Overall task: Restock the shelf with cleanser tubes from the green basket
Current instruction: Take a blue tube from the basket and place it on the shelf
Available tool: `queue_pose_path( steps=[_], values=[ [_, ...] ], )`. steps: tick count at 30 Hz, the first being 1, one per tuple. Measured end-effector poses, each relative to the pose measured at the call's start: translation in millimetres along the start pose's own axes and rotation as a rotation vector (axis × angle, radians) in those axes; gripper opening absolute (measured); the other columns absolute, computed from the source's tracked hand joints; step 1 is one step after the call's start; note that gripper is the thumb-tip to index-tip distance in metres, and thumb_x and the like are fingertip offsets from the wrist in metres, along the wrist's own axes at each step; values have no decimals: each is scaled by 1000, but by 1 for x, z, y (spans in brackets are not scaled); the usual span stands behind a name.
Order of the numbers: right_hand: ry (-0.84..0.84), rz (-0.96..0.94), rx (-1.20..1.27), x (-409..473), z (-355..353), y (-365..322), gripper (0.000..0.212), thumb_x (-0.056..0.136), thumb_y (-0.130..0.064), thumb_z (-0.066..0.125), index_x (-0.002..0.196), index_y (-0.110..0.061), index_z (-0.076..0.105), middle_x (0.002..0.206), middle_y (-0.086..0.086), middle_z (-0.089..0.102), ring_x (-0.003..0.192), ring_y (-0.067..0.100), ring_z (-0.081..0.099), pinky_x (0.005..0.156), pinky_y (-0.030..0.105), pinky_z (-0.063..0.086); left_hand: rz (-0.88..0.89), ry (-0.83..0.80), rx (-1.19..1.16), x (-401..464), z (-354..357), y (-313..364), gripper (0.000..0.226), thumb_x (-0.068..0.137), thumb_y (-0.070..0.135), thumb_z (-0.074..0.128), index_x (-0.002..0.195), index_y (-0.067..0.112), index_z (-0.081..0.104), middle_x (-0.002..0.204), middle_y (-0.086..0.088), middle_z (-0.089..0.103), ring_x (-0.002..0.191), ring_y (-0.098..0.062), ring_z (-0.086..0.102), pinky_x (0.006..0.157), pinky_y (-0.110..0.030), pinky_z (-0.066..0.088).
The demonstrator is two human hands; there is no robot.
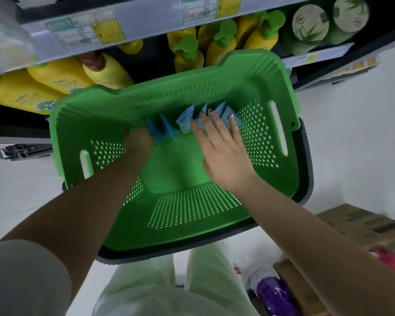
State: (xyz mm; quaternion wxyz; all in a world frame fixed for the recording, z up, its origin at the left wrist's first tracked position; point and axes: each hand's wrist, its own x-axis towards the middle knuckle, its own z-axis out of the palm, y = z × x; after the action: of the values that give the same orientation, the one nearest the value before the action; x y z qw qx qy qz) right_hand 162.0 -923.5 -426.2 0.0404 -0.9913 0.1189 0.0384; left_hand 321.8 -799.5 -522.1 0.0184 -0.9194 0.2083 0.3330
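Cleanser tubes — small and light blue — lie in a row along the far wall inside the green basket, the wall nearest to the shelf. The basket is perforated on its walls and floor and sits inside a dark grey frame that shows under its rim.

Both hands are inside the basket. The left hand is at the left end of the row with its fingers curled down among the tubes; it is blurred, so I cannot tell if it really grips one. The right hand lies flat with fingers straight and spread, the fingertips resting on the tubes at the right end of the row.

Beyond the basket, yellow bottles with green caps stand on the shelf below its price labels. Nearer than the basket — at the right side — are a cardboard box and a purple package.
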Motion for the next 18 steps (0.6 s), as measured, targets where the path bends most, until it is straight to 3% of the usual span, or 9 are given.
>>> queue_pose_path(
  steps=[4,9,14,18],
  values=[
    [19,-17,24,2,-11,-1,76,58,-2,73,130,0,51,133,21,51,127,36,45,104,58,21,-29,-4,-192,-14,-13,-3,34,96,21,45,92,-8,62,90,-27,63,81,-33,59,71,-34,43],
    [55,-21,7,5,-35,-3,69,61,-1,70,128,-1,53,127,19,56,120,34,52,104,60,24,-31,65,-389,-64,-51,1,30,92,19,48,66,5,52,58,-4,45,53,-19,41,49,-23,27],
    [74,22,2,11,-69,-8,68,57,-8,73,124,-4,57,94,9,65,84,29,62,102,55,35,74,181,-584,-128,-105,23,33,90,17,49,72,-9,57,69,-26,58,60,-24,49,56,-31,35],
    [-95,28,38,10,-111,-17,90,67,-37,78,141,-9,37,109,8,60,101,30,58,107,57,24,183,273,-721,-176,-160,45,28,88,15,52,67,-1,60,63,-15,64,67,-33,62,63,-38,46]
  ],
)
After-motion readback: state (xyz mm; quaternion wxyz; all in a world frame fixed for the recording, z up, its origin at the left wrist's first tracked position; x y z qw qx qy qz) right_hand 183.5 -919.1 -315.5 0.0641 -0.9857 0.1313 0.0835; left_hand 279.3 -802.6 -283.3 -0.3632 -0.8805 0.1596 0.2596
